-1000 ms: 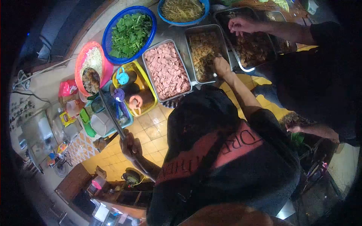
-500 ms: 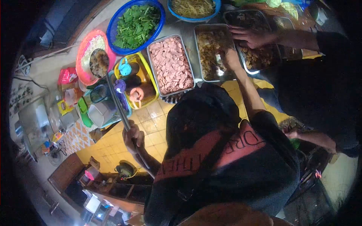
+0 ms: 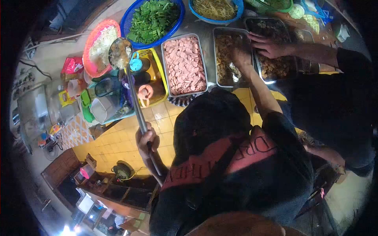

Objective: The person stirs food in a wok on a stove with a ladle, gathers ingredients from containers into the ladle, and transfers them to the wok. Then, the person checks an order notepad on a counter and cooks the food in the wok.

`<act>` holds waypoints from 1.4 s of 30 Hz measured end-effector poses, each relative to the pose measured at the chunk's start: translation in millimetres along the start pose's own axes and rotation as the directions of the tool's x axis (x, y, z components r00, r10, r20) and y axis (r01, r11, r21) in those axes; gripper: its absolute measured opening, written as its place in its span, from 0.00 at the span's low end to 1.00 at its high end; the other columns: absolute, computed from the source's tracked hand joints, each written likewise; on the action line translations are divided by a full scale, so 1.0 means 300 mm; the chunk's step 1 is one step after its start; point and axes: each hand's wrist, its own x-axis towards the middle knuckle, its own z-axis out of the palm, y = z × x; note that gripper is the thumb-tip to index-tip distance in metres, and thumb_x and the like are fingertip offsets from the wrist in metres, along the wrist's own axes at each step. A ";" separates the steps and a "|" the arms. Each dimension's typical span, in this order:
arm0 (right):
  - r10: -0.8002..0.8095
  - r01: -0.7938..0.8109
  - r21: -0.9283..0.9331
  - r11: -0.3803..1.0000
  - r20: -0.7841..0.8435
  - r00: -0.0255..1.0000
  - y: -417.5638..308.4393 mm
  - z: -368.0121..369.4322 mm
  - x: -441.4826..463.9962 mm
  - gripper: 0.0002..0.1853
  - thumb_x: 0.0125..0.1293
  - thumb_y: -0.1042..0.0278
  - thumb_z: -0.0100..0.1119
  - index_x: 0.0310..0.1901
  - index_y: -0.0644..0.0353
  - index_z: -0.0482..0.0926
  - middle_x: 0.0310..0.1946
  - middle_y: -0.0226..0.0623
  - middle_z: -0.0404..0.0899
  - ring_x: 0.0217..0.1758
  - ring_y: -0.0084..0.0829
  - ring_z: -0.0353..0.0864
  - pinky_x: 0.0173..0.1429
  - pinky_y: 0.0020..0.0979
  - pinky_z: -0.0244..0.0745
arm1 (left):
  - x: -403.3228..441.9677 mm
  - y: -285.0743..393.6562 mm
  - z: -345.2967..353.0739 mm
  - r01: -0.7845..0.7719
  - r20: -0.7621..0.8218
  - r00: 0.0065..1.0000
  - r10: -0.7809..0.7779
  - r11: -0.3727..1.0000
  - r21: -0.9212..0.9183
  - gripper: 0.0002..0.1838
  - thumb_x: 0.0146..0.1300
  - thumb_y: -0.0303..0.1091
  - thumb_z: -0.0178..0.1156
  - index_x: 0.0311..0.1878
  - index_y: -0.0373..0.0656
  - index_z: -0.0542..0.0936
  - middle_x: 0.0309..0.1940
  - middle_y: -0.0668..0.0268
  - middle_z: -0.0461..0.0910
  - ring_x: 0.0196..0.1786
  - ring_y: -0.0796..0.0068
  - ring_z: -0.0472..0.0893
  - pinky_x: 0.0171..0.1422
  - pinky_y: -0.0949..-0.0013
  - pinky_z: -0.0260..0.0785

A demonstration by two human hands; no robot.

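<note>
My left hand [image 3: 147,137] is closed around the long metal handle of a ladle [image 3: 120,54], whose bowl has food in it. The bowl hangs between a pink basket of shredded white food [image 3: 105,47] and a blue basket of green leaves [image 3: 152,19]. My right hand [image 3: 241,59] reaches into a metal tray of brown food [image 3: 223,51]. Its fingers are blurred, and a small white thing shows just below them. Left of that tray stands a tray of sliced pink sausage [image 3: 184,65].
At the right, a co-worker in black has one hand [image 3: 271,46] over another tray of brown food [image 3: 275,70]. A yellow basket [image 3: 159,74] holds lidded jugs. Behind are a blue bowl of noodles [image 3: 216,10] and a green basket [image 3: 271,6]. A tiled yellow floor [image 3: 118,149] lies below.
The ladle's bowl has shifted up and right, from over the pink basket to its right edge. My right hand stays at the tray. The co-worker's hand has moved down towards my tray's right edge.
</note>
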 end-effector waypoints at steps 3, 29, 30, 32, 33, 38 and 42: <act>0.034 -0.029 -0.154 0.988 0.027 0.999 -0.069 -0.277 0.109 0.19 0.61 0.59 0.51 0.51 0.58 0.75 0.55 0.46 0.71 0.61 0.45 0.66 0.65 0.46 0.58 | -0.010 -0.005 0.005 0.009 0.000 1.000 -0.009 1.000 -0.010 0.12 0.55 0.28 0.57 0.40 0.35 0.68 0.12 0.71 0.61 0.05 0.84 0.55 0.06 0.80 0.48; 0.096 -0.409 0.656 0.634 0.458 0.884 -0.297 -0.744 -0.312 0.14 0.61 0.59 0.54 0.46 0.51 0.78 0.34 0.50 0.79 0.37 0.51 0.79 0.42 0.46 0.74 | 0.052 0.037 -0.053 0.045 -0.017 0.999 -0.044 0.990 0.133 0.12 0.55 0.29 0.53 0.40 0.33 0.67 0.13 0.69 0.63 0.05 0.82 0.55 0.06 0.79 0.47; 0.146 -0.517 0.575 0.634 0.568 0.810 -0.288 -0.749 -0.330 0.14 0.61 0.58 0.54 0.47 0.51 0.77 0.34 0.50 0.79 0.37 0.51 0.79 0.42 0.46 0.74 | 0.067 0.052 -0.074 0.038 0.038 0.998 -0.040 0.997 0.068 0.11 0.55 0.26 0.53 0.41 0.34 0.67 0.13 0.69 0.63 0.05 0.82 0.55 0.06 0.79 0.48; 0.253 -0.657 0.405 0.636 0.695 0.673 -0.299 -0.800 -0.327 0.15 0.62 0.57 0.53 0.48 0.51 0.77 0.34 0.50 0.79 0.38 0.50 0.79 0.42 0.47 0.74 | 0.101 0.085 -0.096 -0.002 0.117 0.993 0.001 1.000 0.010 0.11 0.58 0.23 0.51 0.44 0.32 0.67 0.15 0.68 0.64 0.06 0.81 0.56 0.07 0.78 0.51; 0.267 -0.668 0.399 0.629 0.696 0.667 -0.312 -0.784 -0.345 0.15 0.62 0.57 0.53 0.48 0.51 0.77 0.34 0.50 0.79 0.38 0.50 0.79 0.42 0.47 0.74 | 0.111 0.090 -0.104 0.008 0.128 0.992 -0.010 1.000 0.016 0.11 0.58 0.23 0.51 0.44 0.32 0.67 0.15 0.68 0.64 0.06 0.81 0.56 0.07 0.78 0.51; 0.266 -0.573 0.329 0.751 0.643 0.718 -0.362 -0.749 -0.355 0.15 0.62 0.54 0.51 0.48 0.49 0.77 0.33 0.52 0.79 0.37 0.50 0.79 0.40 0.48 0.75 | 0.159 0.117 -0.179 0.018 0.344 0.936 0.078 0.963 -0.268 0.12 0.61 0.21 0.48 0.48 0.29 0.66 0.29 0.60 0.69 0.18 0.80 0.65 0.09 0.79 0.57; 0.269 -0.569 0.439 0.695 0.575 0.773 -0.379 -0.755 -0.339 0.16 0.62 0.55 0.51 0.48 0.50 0.76 0.33 0.51 0.79 0.36 0.50 0.79 0.39 0.48 0.75 | 0.148 0.127 -0.220 -0.053 0.187 0.976 0.108 0.959 -0.278 0.12 0.61 0.20 0.46 0.48 0.27 0.64 0.30 0.59 0.68 0.18 0.81 0.63 0.09 0.80 0.56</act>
